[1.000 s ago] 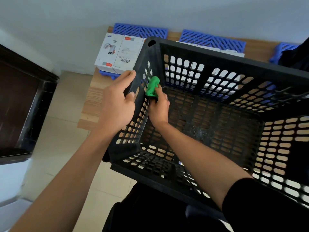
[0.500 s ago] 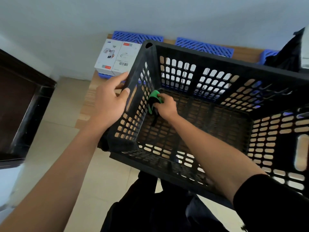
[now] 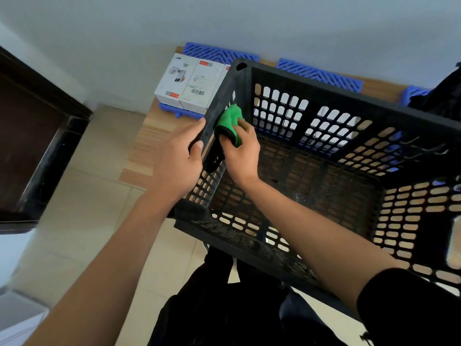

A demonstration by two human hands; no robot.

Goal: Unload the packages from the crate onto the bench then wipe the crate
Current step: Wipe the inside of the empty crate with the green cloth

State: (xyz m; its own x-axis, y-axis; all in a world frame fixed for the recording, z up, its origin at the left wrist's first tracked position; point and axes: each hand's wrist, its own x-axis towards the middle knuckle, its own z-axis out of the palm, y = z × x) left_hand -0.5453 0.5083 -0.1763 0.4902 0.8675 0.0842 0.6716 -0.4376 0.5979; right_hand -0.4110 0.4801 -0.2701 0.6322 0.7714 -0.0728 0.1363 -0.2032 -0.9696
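Observation:
A black slotted crate stands on the wooden bench with nothing inside it. My left hand grips the crate's left wall from outside, thumb over the rim. My right hand is inside the crate and holds a green cloth pressed against the inner face of that left wall, near the top. White packages lie on the bench beyond the crate's far left corner.
Blue slotted panels lie on the bench along the wall, one under the packages. A dark cabinet stands at the left over tiled floor. Something black sits at the far right.
My right hand has carried the green cloth up the left wall, from near the crate's floor to near the rim. My left hand keeps its grip on that wall.

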